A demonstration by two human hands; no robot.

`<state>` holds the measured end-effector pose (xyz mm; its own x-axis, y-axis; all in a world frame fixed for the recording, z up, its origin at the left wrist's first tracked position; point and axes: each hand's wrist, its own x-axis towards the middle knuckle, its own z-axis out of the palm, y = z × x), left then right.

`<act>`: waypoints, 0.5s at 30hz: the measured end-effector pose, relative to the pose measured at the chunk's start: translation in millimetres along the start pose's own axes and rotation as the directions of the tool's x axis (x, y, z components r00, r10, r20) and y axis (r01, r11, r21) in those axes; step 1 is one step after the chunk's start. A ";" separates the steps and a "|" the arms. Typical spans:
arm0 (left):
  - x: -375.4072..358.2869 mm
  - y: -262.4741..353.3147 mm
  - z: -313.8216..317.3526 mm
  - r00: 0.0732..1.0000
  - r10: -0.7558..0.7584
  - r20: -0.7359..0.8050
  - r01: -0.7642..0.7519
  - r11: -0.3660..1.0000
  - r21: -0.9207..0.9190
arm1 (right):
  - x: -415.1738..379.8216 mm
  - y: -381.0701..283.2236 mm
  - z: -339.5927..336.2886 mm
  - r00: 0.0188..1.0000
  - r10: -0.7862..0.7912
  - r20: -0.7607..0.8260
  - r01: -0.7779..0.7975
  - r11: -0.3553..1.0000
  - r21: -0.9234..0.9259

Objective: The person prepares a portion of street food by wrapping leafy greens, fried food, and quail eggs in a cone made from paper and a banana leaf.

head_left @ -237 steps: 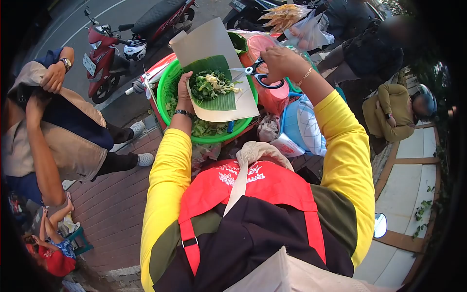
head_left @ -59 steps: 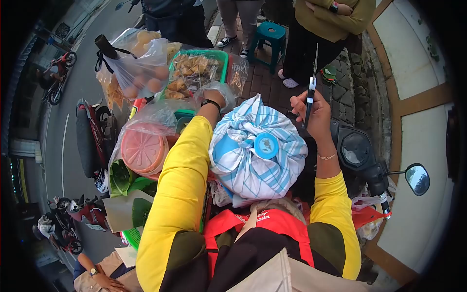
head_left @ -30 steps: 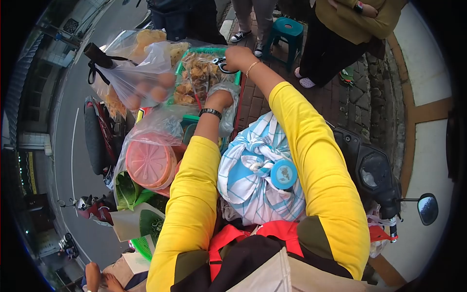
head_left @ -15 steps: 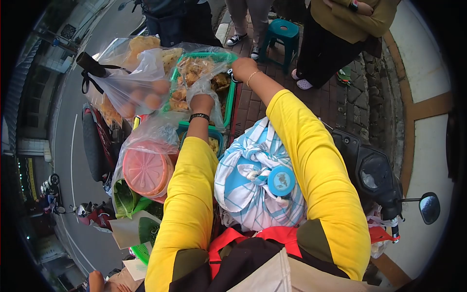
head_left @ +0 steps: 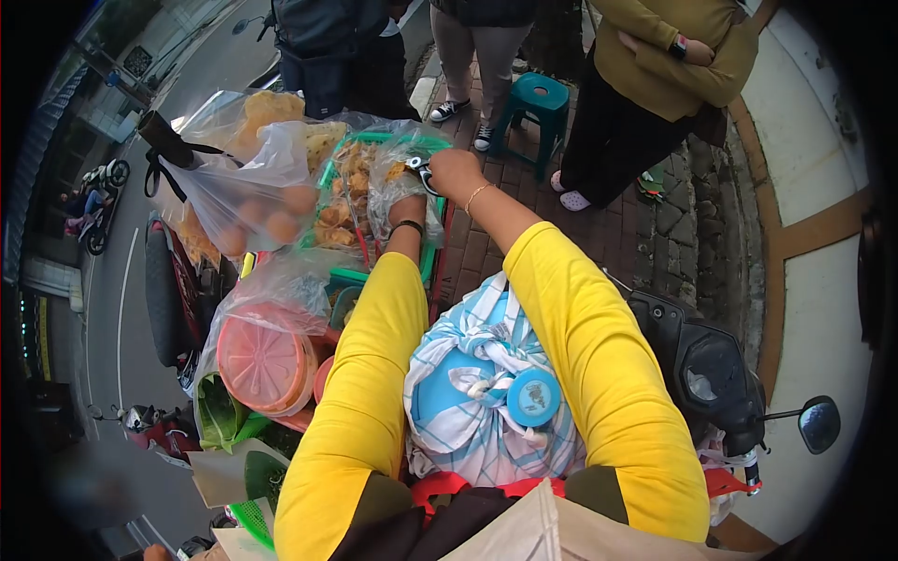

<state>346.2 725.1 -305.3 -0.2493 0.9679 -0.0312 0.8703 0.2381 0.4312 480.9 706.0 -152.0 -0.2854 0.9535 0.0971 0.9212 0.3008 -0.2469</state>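
Observation:
My left hand (head_left: 408,211), a dark band at its wrist, is closed on a crinkled clear plastic bag (head_left: 389,174) over the green basket (head_left: 433,266). Its fingertips are partly hidden by the plastic. Just to the right, at the basket's far edge, my right hand (head_left: 456,175) is closed around small metal tongs (head_left: 419,171) pointing toward the bag; their exact shape is hard to make out. Golden fried snacks (head_left: 355,173) lie in the basket under clear plastic. Close in front of me, between my arms, sits a blue-lidded container (head_left: 449,383) wrapped in a checked cloth (head_left: 486,449).
Left of the basket hangs a bag of eggs (head_left: 281,210), and a pink-lidded tub (head_left: 267,365) stands nearer. A motorbike mirror (head_left: 818,425) sticks out at right. Beyond are a green stool (head_left: 533,117) and several standing people. A motorbike (head_left: 98,201) is on the road.
My right hand has moved nearer and slightly left, bringing the tongs over the bag. My left hand has shifted right and nearer. The view has turned a little, and a motorbike now shows at left.

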 end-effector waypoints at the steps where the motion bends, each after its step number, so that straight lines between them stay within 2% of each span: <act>1: 2.7 -1.4 -1.1 1.000 0.004 -0.003 -0.004 1.000 0.006 | -1.0 -0.2 -0.9 1.000 0.003 0.004 -0.003 1.000 -0.001; 4: 9.7 -4.3 -13.4 0.998 0.067 0.022 -0.068 0.996 0.059 | 0.1 1.4 -3.0 1.000 -0.011 0.002 0.011 1.000 -0.022; 7: 6.8 -8.6 -34.6 0.976 0.201 0.088 -0.215 0.959 0.187 | 2.4 3.7 -10.1 0.998 0.031 0.051 -0.029 0.998 -0.056; 10: -5.0 -21.2 -57.4 0.898 0.359 0.254 -0.434 0.820 0.373 | 3.1 9.4 -29.1 0.989 0.089 0.116 -0.072 0.987 -0.145; 12: -27.3 -18.3 -84.5 0.868 0.438 0.236 -0.497 0.788 0.365 | 1.5 13.0 -51.4 0.951 0.142 0.274 -0.064 0.959 -0.276; 13: -55.9 5.4 -122.9 0.870 0.471 0.147 -0.494 0.831 0.257 | 0.9 15.3 -61.8 0.953 0.137 0.272 -0.060 0.961 -0.271; 14: -63.6 21.9 -140.9 0.872 0.468 0.144 -0.490 0.831 0.263 | -0.9 18.7 -72.0 0.927 0.161 0.340 -0.040 0.941 -0.336; 15: -67.6 33.7 -154.2 0.898 0.361 0.254 -0.420 0.873 0.246 | -6.0 19.9 -81.6 0.894 0.188 0.406 -0.013 0.918 -0.397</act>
<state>326.9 655.3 -149.5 0.1979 0.9750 -0.1011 0.9693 -0.1793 0.1683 522.5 704.8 -78.8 -0.1891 0.9170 -0.3511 0.9541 0.2562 0.1551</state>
